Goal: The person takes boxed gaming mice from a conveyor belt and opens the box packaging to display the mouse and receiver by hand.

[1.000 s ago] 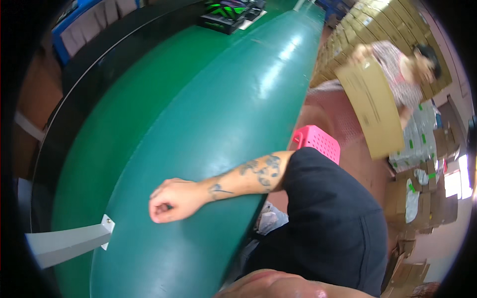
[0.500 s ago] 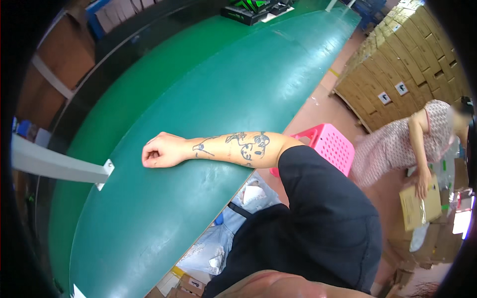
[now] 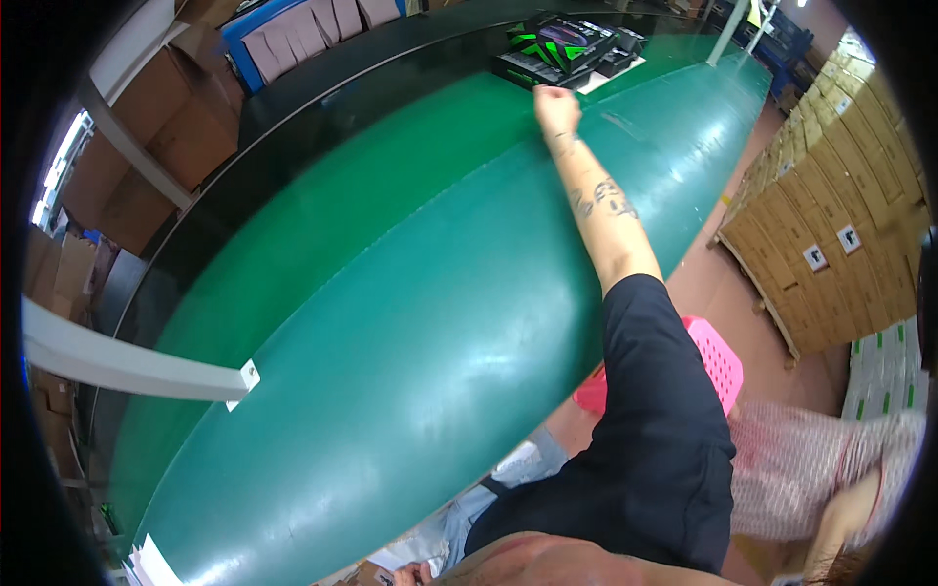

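Note:
My right hand [image 3: 558, 109] is stretched far across the green table, its fingers curled at the front edge of a stack of black boxes with bright green markings [image 3: 557, 49]. Whether the fingertips touch or grip the box I cannot make out. What lies inside the curled fingers is hidden. At the bottom edge, a small part of my left hand [image 3: 412, 574] shows, with the fingers bent. Most of it is cut off, and anything in it is out of sight. It is nearest to the table's near edge and some pale blue, crumpled material [image 3: 440, 537].
A long green table [image 3: 410, 352] has a white post [image 3: 147, 376] fixed to it at left. White paper [image 3: 151, 565] lies at its lower left corner. Pink stool [image 3: 718, 366], stacked cartons [image 3: 831, 210] and another person in a patterned garment [image 3: 782, 469] are at right.
My right arm has swung from lying across the table's middle to reaching forward at the black boxes. The view has shifted. Fingers of my left hand have come into view at the bottom.

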